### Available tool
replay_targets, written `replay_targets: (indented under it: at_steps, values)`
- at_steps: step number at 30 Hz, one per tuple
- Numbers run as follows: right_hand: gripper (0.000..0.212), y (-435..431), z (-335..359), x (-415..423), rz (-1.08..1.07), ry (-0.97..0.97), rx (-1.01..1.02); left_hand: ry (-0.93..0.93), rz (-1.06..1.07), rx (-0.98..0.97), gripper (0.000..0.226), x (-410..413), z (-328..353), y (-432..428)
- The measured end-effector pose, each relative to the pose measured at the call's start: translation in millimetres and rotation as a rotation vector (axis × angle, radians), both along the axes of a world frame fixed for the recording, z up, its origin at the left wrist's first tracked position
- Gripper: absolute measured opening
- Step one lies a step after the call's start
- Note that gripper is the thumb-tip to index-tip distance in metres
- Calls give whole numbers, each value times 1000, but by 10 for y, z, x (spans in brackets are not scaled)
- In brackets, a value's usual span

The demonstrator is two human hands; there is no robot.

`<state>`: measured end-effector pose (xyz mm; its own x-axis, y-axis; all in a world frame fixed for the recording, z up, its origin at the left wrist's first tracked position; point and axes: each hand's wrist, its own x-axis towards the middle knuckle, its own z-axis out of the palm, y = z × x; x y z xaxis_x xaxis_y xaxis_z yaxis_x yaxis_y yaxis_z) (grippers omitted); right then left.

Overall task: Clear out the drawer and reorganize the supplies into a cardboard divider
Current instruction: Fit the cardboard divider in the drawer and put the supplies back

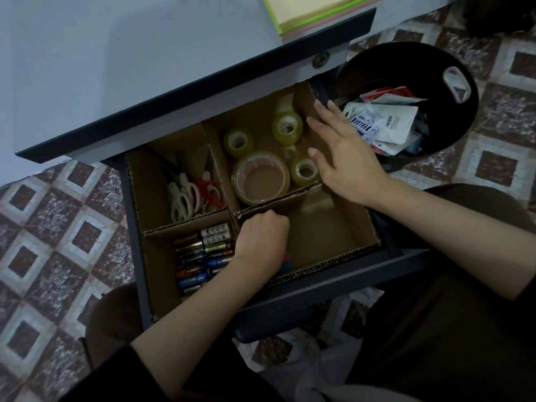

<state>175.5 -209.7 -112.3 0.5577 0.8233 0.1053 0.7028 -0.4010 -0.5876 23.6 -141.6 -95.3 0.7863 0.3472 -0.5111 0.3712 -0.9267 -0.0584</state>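
The drawer [319,294] is pulled out and holds a cardboard divider [185,224] with several compartments. Scissors [188,195] lie in the back left one, batteries [200,253] in the front left, and tape rolls [261,178] in the back right. My left hand [261,239] is down in the front right compartment with its fingers curled. A small red and blue item [286,261] shows under its palm, mostly hidden. My right hand [345,158] lies flat over the right side of the tape compartment, fingers straight against the cardboard wall.
A black bin [435,68] full of packets [385,123] stands right of the drawer. A pad of coloured paper [319,13] lies on the desk top [116,68]. A white plastic bag [319,369] lies on the tiled floor below the drawer.
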Motion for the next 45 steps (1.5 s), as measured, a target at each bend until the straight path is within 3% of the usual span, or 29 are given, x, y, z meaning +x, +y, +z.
replay_targets:
  at_steps: [8,15,45]
  values:
    - [48,-1,-8,5,2,-16,-6,4,-63,-93,23,-8,-30,116]
    - [47,1,-11,4,1,-17,-1,0,-174,-187,46,-38,-80,208]
    - [44,7,-27,3,-4,-29,4,100,-176,-173,37,-51,26,144]
